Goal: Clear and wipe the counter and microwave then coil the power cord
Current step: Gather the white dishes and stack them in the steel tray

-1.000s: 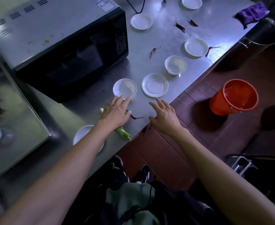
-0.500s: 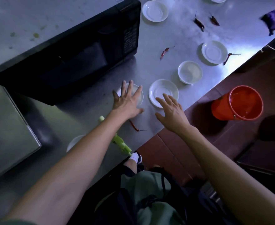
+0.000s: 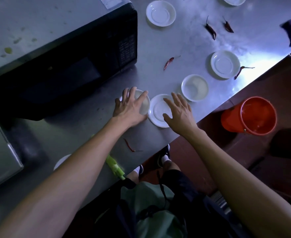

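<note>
1. The left hand (image 3: 130, 108) lies fingers spread over a small white bowl (image 3: 144, 103); whether it grips is unclear.
2. The right hand (image 3: 179, 112) hovers fingers straight and spread over a white saucer (image 3: 156, 111), holding nothing.
3. Both dishes sit on the steel counter (image 3: 184, 48), just in front of the black microwave (image 3: 64, 66).
4. Dried red chillies (image 3: 168, 62) lie scattered; an orange bucket (image 3: 251, 115) stands on the floor.
</note>
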A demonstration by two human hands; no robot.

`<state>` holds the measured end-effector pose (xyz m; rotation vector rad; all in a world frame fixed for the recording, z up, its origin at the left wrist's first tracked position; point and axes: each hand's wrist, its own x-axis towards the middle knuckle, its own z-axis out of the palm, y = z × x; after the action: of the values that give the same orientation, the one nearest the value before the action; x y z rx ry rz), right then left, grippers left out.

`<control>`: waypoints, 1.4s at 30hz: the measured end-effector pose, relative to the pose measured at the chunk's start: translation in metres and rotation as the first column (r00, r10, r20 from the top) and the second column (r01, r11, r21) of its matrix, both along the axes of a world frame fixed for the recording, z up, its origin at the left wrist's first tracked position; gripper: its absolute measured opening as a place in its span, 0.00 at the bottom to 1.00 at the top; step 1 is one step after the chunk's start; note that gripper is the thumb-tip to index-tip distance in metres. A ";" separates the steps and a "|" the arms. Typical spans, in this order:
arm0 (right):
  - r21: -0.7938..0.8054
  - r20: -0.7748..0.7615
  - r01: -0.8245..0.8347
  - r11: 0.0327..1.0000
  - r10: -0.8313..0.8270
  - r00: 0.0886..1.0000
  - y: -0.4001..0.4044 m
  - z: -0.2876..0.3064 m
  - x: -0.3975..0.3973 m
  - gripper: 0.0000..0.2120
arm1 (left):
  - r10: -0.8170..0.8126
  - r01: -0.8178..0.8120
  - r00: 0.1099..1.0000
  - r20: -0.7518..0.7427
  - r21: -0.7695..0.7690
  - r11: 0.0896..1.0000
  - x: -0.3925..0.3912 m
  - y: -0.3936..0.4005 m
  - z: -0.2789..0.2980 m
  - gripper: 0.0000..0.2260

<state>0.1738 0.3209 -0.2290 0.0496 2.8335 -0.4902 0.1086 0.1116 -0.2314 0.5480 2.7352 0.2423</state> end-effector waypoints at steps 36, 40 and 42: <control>0.021 -0.159 -0.417 0.909 0.414 0.896 0.005 0.017 -0.075 0.43 | 0.508 -0.514 0.855 -0.106 -0.036 0.857 0.066 0.008 0.044 0.44; 0.036 -0.181 -0.510 0.859 0.507 0.842 -0.049 0.030 -0.043 0.43 | 0.577 -0.586 0.801 -0.160 -0.008 0.810 0.118 -0.048 0.049 0.44; 0.046 -0.191 -0.550 0.834 0.548 0.814 -0.079 0.036 -0.023 0.43 | 0.614 -0.623 0.773 -0.160 -0.007 0.782 0.145 -0.076 0.052 0.44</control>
<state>0.1511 0.2421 -0.1934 -0.8461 2.8350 -0.3895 0.2538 0.0356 -0.1797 -0.4030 2.9697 0.2806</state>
